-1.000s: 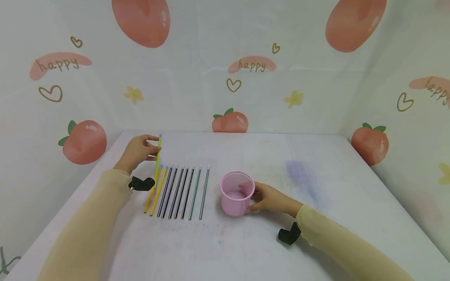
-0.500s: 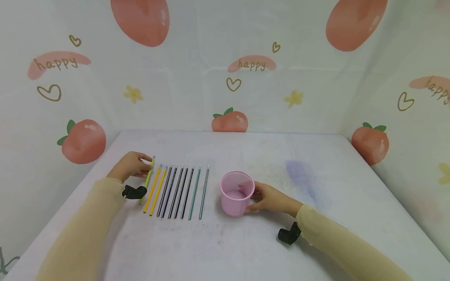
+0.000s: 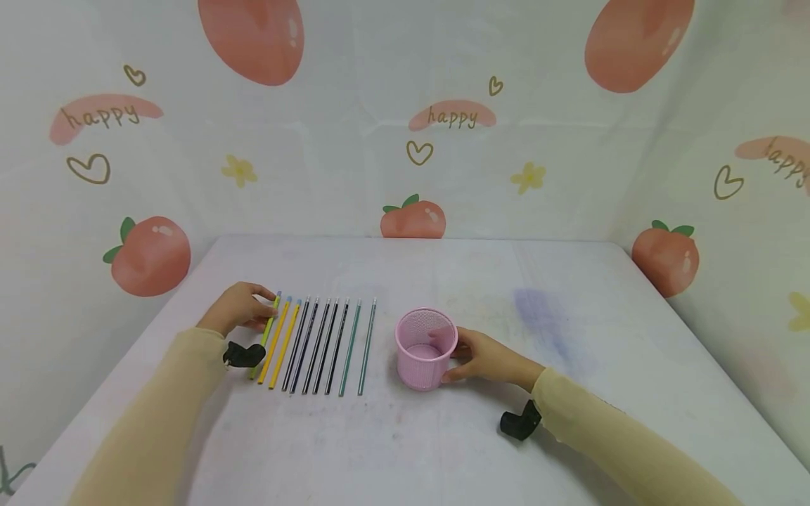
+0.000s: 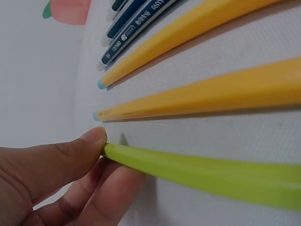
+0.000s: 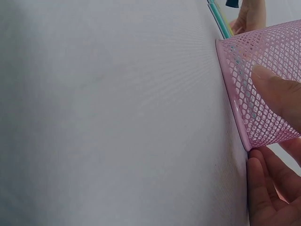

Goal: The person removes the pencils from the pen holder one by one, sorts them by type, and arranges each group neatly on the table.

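A yellow-green pencil [image 3: 271, 323] is at the left end of a row of pencils. My left hand [image 3: 237, 309] pinches it near its eraser end; in the left wrist view, the thumb and fingers grip the green pencil [image 4: 202, 174]. Beside it lie two yellow pencils [image 3: 273, 344], several dark blue and black pencils [image 3: 322, 346] and two teal pencils [image 3: 368, 346]. A round pink mesh pen holder [image 3: 422, 371] stands upright right of the row. My right hand [image 3: 490, 360] holds it from the right, with the thumb [image 5: 277, 96] on the mesh in the right wrist view.
A white cloth covers the table [image 3: 405, 450], with a purple stain [image 3: 544, 320] on the right. Walls of patterned cloth [image 3: 354, 161] with fruit prints rise behind and at both sides. A black wrist camera [image 3: 243, 355] sits at the left cuff, another [image 3: 521, 422] by the right.
My left hand brought the green pencil left and down from above the yellow pencils, then slightly right, alongside the row. My right hand and the pen holder stayed still.
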`<action>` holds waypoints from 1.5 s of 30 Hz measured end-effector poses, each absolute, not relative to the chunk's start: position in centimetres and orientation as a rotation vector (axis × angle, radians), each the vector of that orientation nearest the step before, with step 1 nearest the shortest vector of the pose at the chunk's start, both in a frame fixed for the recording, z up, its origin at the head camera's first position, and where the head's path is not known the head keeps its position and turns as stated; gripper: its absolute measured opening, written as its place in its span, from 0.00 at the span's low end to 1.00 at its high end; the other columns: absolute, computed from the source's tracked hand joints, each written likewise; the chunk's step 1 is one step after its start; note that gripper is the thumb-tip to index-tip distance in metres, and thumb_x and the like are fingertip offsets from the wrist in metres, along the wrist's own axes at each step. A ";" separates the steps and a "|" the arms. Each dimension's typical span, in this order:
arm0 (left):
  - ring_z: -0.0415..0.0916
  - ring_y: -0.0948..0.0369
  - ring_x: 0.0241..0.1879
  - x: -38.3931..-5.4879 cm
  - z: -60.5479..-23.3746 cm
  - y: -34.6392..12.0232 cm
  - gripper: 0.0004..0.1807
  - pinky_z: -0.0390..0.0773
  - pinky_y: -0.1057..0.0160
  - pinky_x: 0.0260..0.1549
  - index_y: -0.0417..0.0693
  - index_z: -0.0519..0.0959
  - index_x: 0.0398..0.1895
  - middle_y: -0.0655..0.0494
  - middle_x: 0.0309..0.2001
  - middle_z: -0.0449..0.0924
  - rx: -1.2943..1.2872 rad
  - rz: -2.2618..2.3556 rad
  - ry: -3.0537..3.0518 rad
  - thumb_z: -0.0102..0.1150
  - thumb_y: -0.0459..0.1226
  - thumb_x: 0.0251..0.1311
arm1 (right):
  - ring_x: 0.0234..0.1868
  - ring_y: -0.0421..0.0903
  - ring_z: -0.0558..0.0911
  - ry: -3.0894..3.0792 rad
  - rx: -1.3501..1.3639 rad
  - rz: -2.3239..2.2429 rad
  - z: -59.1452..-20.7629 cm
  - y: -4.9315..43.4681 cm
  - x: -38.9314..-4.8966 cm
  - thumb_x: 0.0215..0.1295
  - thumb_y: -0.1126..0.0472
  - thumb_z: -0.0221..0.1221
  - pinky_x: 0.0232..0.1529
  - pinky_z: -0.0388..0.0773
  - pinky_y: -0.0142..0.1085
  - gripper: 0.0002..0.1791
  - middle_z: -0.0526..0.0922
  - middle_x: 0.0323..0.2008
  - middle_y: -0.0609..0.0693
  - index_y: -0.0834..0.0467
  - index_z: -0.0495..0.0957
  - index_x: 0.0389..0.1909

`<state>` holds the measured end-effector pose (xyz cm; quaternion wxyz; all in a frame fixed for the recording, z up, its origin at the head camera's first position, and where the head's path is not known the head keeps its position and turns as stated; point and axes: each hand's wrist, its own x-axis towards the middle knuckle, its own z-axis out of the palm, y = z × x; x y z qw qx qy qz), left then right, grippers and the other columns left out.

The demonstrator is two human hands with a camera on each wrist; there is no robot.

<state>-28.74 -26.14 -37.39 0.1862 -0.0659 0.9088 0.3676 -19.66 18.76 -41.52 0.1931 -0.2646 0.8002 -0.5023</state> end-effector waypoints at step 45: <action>0.75 0.68 0.21 -28.1 -37.8 -26.4 0.31 0.80 0.70 0.26 0.35 0.67 0.61 0.53 0.33 0.77 -0.150 1.139 2.532 0.67 0.37 0.58 | 0.62 0.56 0.75 2.260 -0.737 -1.396 -41.5 18.7 -19.7 0.52 0.63 0.72 0.62 0.73 0.38 0.41 0.74 0.61 0.61 0.65 0.64 0.66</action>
